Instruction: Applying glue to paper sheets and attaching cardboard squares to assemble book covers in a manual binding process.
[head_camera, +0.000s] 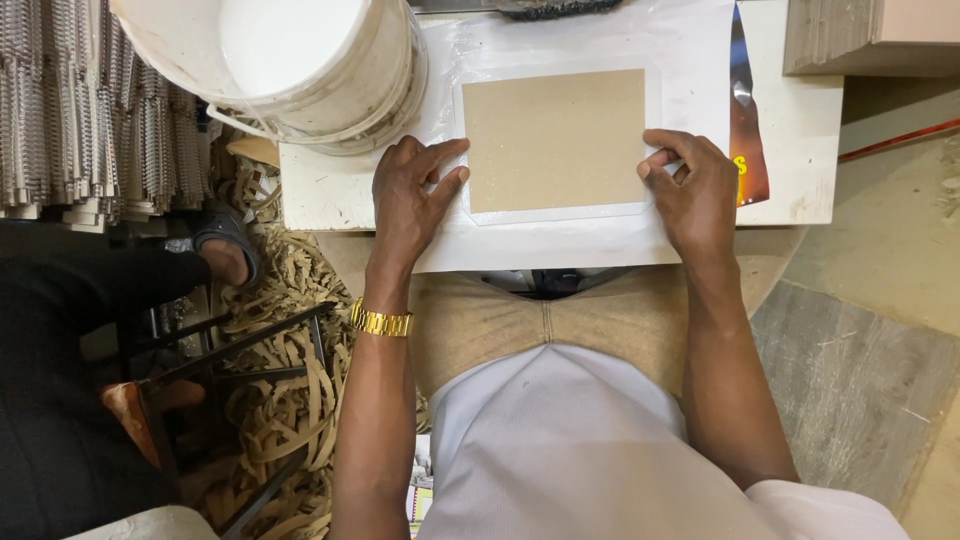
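I sit at a small white counter (810, 190), its top scuffed and stained. A brown cardboard sheet (553, 138) lies on a clear plastic sleeve (560, 214) over white paper (560, 245), near the counter's front edge. My left hand (408, 200) presses flat, fingers loose, on the cardboard's left edge; my right hand (690, 185) pinches its right edge between thumb and fingers. A white plastic bucket (300, 60) stands at the counter's back left corner, and a glossy dark printed strip (748, 130) lies toward the right edge. Left of the counter, brown paper trimmings (285, 400) heap the floor beside stacked wire bindings (70, 110). Right, the floor is grey stone (850, 380).
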